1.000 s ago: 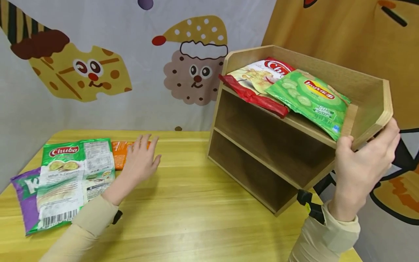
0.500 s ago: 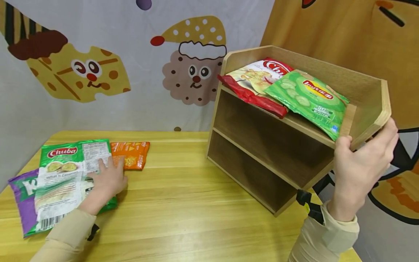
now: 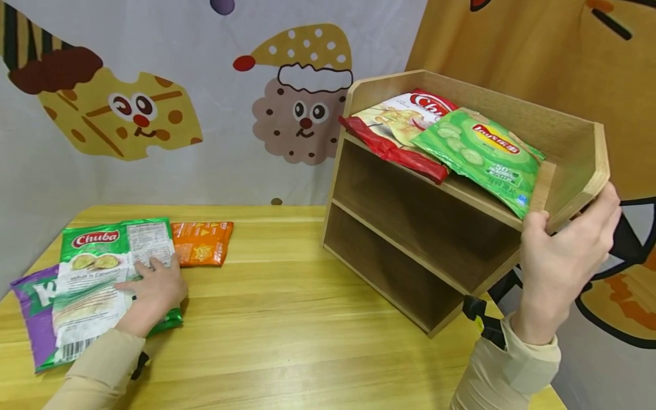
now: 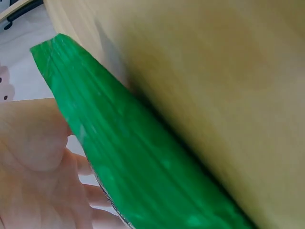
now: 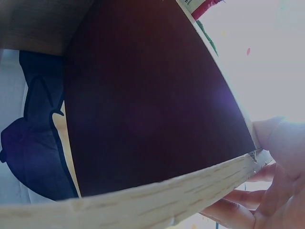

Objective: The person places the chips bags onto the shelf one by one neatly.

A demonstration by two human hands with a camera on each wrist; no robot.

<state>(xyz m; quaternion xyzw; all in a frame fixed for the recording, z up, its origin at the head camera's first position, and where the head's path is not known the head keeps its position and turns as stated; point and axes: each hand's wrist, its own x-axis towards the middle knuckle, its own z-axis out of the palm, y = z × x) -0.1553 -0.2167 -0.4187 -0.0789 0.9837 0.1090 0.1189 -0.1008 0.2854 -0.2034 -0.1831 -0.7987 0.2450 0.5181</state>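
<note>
My left hand point(image 3: 158, 290) lies over the right part of a green and white Chuba snack bag point(image 3: 92, 290), its fingers spread on the printed surface. The left wrist view shows the bag's green edge point(image 4: 124, 138) beside the palm. On the right, my right hand point(image 3: 566, 256) grips the upper front corner of a small wooden shelf point(image 3: 410, 228), thumb on the front side. The right wrist view has those fingers point(image 5: 233, 212) at the shelf's pale edge. A red and white chip bag point(image 3: 400, 128) and a green Lay's bag point(image 3: 482, 156) lie on its top tier.
A purple snack bag point(image 3: 38, 319) lies partly beneath the Chuba bag. Beside it is an orange snack bag point(image 3: 205, 244). All three rest on the yellow wooden table point(image 3: 266, 341). A cartoon-printed curtain point(image 3: 215, 171) hangs behind.
My left hand has moved left and down from above the orange bag onto the Chuba bag. My right hand keeps its grip on the shelf corner.
</note>
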